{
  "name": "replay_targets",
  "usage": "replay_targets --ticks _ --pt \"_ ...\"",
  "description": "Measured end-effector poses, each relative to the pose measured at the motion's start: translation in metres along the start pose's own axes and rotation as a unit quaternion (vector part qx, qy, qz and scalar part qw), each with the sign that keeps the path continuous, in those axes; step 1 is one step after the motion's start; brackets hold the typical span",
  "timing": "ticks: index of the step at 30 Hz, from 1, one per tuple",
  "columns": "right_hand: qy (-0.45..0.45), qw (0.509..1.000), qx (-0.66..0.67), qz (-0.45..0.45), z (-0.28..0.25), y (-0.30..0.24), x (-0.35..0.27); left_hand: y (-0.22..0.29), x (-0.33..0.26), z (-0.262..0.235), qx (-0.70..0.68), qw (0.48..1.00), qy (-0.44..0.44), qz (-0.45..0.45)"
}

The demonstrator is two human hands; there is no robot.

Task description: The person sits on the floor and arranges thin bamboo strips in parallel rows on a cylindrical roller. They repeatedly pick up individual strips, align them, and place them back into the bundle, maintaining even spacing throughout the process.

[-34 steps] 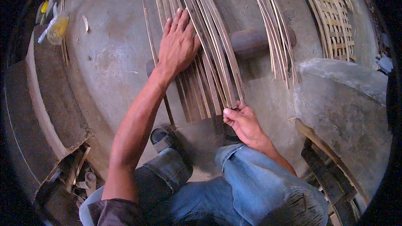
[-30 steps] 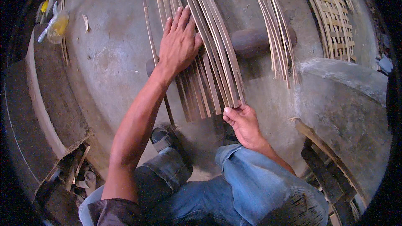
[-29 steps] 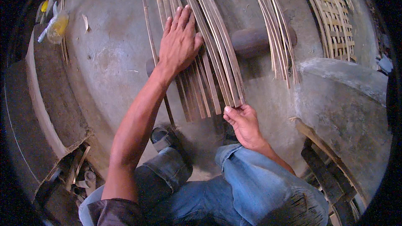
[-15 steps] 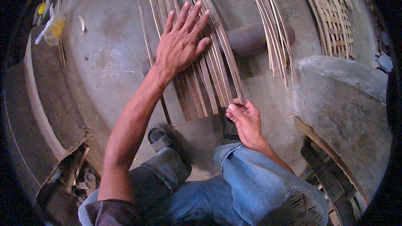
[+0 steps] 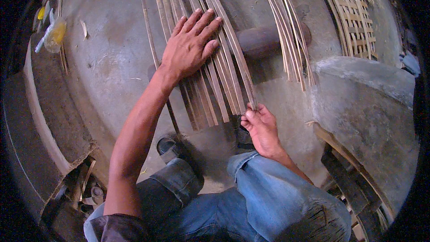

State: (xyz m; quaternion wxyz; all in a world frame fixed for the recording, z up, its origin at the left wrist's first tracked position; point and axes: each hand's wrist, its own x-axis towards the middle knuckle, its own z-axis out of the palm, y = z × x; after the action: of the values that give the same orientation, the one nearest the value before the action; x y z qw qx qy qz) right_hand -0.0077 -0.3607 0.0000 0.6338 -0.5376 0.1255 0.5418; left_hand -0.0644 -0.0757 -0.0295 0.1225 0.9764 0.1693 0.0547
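My left hand (image 5: pixel 188 47) lies flat, palm down, with its fingers spread across a row of long, thin bamboo strips (image 5: pixel 222 87). These strips run side by side away from me and rest across a dark round log (image 5: pixel 260 41). At the near end of the row's rightmost strip (image 5: pixel 238 60), my right hand (image 5: pixel 263 130) pinches the tip between thumb and fingers. Part of that tip is hidden by the fingers. The other near ends hang free above the floor, between my feet.
A second bundle of strips (image 5: pixel 291 40) lies over the log's right end. Beyond it is a woven bamboo panel (image 5: pixel 356 22). A clear plastic bag with yellow contents (image 5: pixel 56 35) sits at the far left. A low concrete ledge (image 5: pixel 358 74) curves at the right, near a wooden piece (image 5: pixel 342 145).
My left hand has slid slightly toward me over the strips, still flat. My right hand keeps its pinch on the strip end. The whole view has shifted a little.
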Motion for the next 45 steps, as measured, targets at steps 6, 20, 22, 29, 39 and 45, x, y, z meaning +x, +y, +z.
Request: replay_targets --ticks 6,20,22,29,39,45 --pt "-0.048 0.981 0.165 0.087 -0.018 -0.005 -0.003 -0.001 -0.001 0.005 -0.01 0.999 0.032 -0.008" --pt "-0.038 0.991 0.112 0.069 -0.024 -0.008 0.004 0.003 0.0 -0.001 -0.004 1.0 0.008 0.005" --pt "-0.057 0.987 0.132 0.074 -0.028 -0.005 0.006 0.002 0.0 -0.001 0.001 1.0 0.007 0.007" --pt "-0.044 0.971 0.195 0.131 -0.023 -0.007 0.007 0.001 0.0 -0.001 0.01 1.0 0.006 0.008" --pt "-0.043 0.992 0.048 0.109 -0.008 -0.004 0.008 0.002 -0.001 0.0 0.01 1.0 0.003 0.0" --pt "-0.036 0.995 0.026 0.089 -0.005 -0.003 0.005 0.002 0.0 -0.001 0.0 1.0 0.003 0.002"
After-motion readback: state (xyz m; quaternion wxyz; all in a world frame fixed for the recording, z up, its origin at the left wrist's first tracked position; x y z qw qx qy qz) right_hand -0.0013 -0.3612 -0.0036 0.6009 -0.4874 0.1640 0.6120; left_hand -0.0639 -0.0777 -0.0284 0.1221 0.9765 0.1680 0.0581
